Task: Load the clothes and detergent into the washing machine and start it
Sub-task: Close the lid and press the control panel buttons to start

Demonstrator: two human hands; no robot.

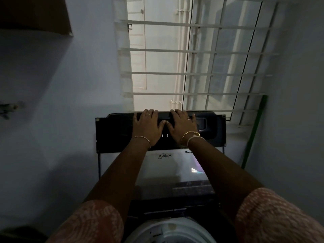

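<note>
The washing machine's lid (115, 134) stands raised in front of me, a dark frame around a glass panel (164, 165) with an upside-down Whirlpool logo. My left hand (147, 128) and my right hand (182, 126) lie side by side on the lid's dark upper band. Their thumbs almost touch, and the fingers hook over the top edge. Below, at the bottom of the view, the white rim of the open tub (168, 232) shows between my forearms. Its inside is hidden. No clothes or detergent are in view.
A barred window (192, 50) is right behind the lid. A green pole (254, 132) leans in the right corner. Pale walls close in on both sides, with a tap (8, 109) on the left wall and a dark shelf (35, 14) above it.
</note>
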